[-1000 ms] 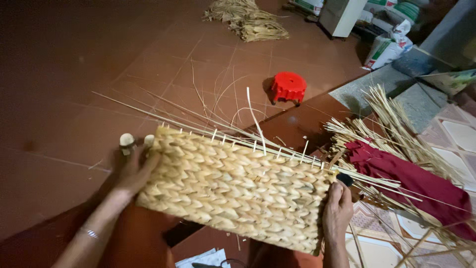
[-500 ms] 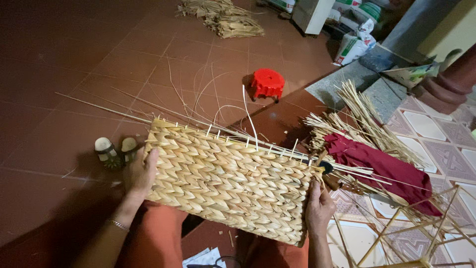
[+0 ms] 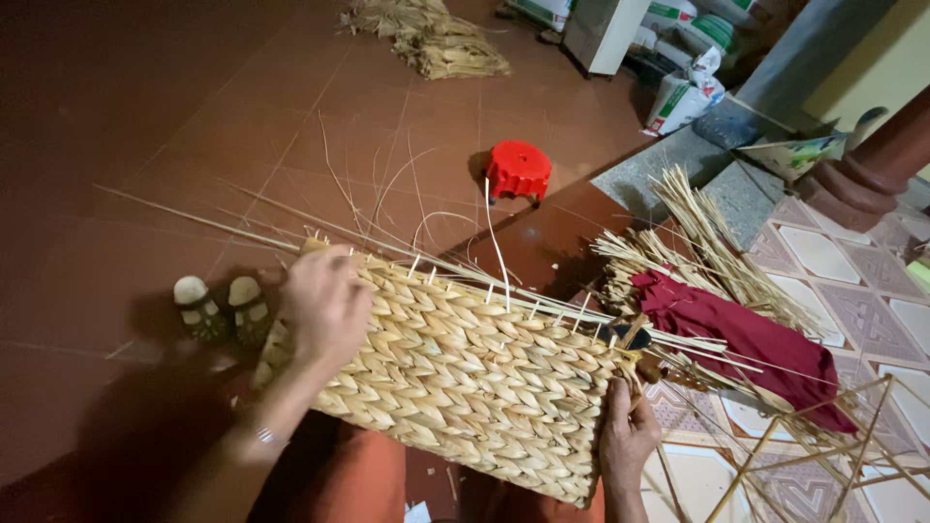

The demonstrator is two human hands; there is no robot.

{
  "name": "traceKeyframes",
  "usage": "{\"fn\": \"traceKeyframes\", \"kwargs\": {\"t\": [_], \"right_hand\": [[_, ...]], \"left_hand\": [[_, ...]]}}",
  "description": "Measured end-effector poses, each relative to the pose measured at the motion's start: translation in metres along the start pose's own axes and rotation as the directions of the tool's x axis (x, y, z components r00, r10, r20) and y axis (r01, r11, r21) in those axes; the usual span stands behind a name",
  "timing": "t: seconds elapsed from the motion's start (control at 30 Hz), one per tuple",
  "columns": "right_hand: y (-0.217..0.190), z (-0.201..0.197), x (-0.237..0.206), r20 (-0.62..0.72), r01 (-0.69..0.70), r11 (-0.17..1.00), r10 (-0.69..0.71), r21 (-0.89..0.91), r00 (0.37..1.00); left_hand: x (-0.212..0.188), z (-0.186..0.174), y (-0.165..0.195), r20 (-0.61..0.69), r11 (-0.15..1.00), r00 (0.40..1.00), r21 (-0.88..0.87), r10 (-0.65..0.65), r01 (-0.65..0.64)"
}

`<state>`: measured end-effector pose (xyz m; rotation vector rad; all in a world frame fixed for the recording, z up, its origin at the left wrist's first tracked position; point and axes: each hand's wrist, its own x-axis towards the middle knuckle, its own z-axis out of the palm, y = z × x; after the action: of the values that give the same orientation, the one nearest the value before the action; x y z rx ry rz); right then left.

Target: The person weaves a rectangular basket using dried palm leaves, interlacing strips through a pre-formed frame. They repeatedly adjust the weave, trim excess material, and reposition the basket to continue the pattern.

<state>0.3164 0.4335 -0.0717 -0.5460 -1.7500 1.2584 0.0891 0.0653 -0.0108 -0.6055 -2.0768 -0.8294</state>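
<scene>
A rectangular woven straw basket (image 3: 465, 378) lies across my lap, with thin upright stakes and long loose strands sticking out of its far rim. My left hand (image 3: 325, 305) rests on the basket's upper left corner, fingers curled over the weave. My right hand (image 3: 628, 436) grips the basket's lower right end, near a dark tool handle (image 3: 620, 334) at that corner.
A pair of sandals (image 3: 221, 308) sits left of the basket. A red plastic stool (image 3: 518, 169) stands beyond it. A straw bundle (image 3: 697, 252) with a dark red cloth (image 3: 746, 339) lies right. A wire frame (image 3: 823, 446), sacks (image 3: 678, 97) and more straw (image 3: 436, 39) lie farther off.
My left hand has slid from the basket's left side up onto its top corner. The view has tilted, bringing the sandals and stool into fuller view.
</scene>
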Motion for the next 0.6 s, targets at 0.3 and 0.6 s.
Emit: {"fn": "traceKeyframes", "kwargs": {"t": [0.3, 0.6], "right_hand": [[-0.001, -0.003, 0.003, -0.012, -0.072, 0.997, 0.073, 0.031, 0.997], [-0.001, -0.011, 0.006, 0.014, 0.005, 0.998, -0.004, -0.055, 1.0]], "left_hand": [[0.096, 0.067, 0.14, 0.836, 0.996, 0.549, -0.062, 0.019, 0.06], [0.079, 0.123, 0.154, 0.843, 0.792, 0.532, -0.271, -0.079, 0.547]]}}
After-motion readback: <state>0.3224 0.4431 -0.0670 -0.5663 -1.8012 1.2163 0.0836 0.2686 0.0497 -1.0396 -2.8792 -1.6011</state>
